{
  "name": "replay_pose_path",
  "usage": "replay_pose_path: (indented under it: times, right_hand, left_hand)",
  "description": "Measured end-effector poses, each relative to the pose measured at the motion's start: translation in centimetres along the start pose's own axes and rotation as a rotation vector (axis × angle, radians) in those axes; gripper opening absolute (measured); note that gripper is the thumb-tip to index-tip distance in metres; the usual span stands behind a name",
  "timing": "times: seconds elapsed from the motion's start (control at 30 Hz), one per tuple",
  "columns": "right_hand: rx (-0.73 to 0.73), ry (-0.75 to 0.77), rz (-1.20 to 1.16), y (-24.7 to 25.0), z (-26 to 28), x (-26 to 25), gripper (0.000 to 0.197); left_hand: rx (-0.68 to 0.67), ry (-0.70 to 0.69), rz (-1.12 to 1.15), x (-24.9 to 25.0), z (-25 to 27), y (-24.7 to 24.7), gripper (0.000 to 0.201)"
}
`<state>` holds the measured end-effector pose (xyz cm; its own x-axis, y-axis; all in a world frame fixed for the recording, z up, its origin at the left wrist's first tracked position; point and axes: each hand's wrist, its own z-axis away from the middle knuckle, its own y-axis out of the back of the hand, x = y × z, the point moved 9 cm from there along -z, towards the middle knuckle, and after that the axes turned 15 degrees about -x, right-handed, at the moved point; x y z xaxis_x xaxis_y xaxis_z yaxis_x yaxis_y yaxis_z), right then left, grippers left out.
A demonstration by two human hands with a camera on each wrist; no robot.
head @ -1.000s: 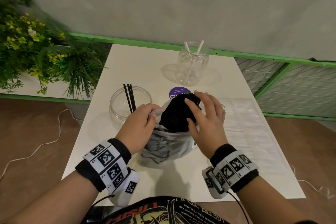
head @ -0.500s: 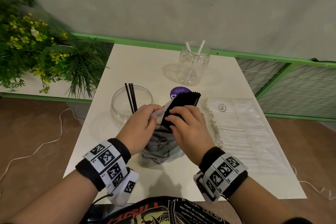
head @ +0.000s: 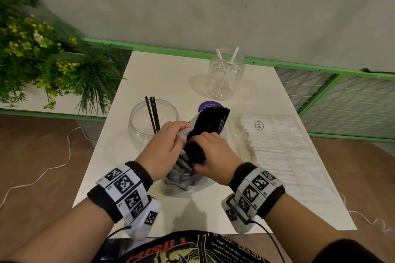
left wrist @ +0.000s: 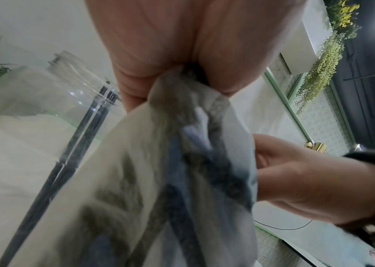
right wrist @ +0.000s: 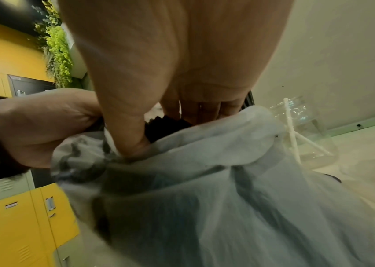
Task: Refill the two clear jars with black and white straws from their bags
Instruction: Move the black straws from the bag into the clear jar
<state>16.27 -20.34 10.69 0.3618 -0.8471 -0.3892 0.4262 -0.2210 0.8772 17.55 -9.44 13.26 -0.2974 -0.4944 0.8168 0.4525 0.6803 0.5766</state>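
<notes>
Drawing a thick bundle of black straws (head: 210, 129) out of its bag (head: 181, 175), the right hand (head: 215, 157) now has its grip wrapped around the lower part of the bundle, where a second ago it only rested on the straw tops inside the bag's mouth. The left hand (head: 163, 145) pinches the bag's rim just beside it and holds the plastic down, as the left wrist view shows with the film bunched between its fingers (left wrist: 136, 77). More of the bundle stands clear of the bag than half a second ago, which suggests the black refill is at the extraction step, with nothing new yet in a jar.

The bundle's long axis runs from the person up and away, tilted a little to the right, with its cut ends pointing toward the far edge of the surface (head: 162, 77) and its lower end hidden in the bag.

Just left of the hands stands the wide clear jar (head: 136, 128) with three black straws (head: 152, 113) leaning in it, the likely destination. To the right lies the flat bag of white straws (head: 284, 151), untouched. Farthest off, the second clear jar (head: 226, 79) holds two white straws (head: 227, 70), crossed.
</notes>
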Motion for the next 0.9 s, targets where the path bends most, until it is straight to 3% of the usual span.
replay_pose_path:
  times: [0.13, 0.27, 0.37, 0.47, 0.6, 0.7, 0.8, 0.9]
  right_hand:
    - [-0.181, -0.032, 0.091, -0.5, -1.3, -0.6, 0.05]
    - [-0.318, -0.07, -0.071, -1.7, -1.4, -0.3, 0.054]
    - [-0.35, -0.074, -0.091, -2.0, -1.4, -0.2, 0.057]
    - [-0.323, -0.063, -0.099, -1.5, -1.3, -0.1, 0.045]
    - [-0.072, 0.015, -0.224, 0.7, 0.2, 0.9, 0.029]
    - [0.168, -0.025, -0.249, 2.4, 2.3, 3.0, 0.027]
    - [0.422, -0.057, -0.337, 4.4, 4.2, 5.2, 0.024]
    - [0.629, -0.101, -0.492, 6.0, 5.8, 7.4, 0.037]
  left_hand:
    - [-0.01, -0.002, -0.027, -0.3, -0.2, -0.1, 0.034]
    - [-0.034, -0.02, -0.035, -0.3, -0.1, -0.1, 0.037]
    - [-0.027, -0.035, -0.036, 0.0, 0.1, -0.2, 0.037]
    - [0.03, -0.04, -0.047, 0.2, 0.4, -0.1, 0.037]
    - [0.221, -0.014, 0.025, -0.2, 1.2, 1.0, 0.042]
    - [0.336, -0.062, 0.024, 0.6, 1.5, 1.3, 0.044]
    - [0.369, -0.15, 0.012, 2.4, 1.1, 1.4, 0.038]
    - [0.337, -0.19, 0.0, 3.3, 0.3, 1.5, 0.035]
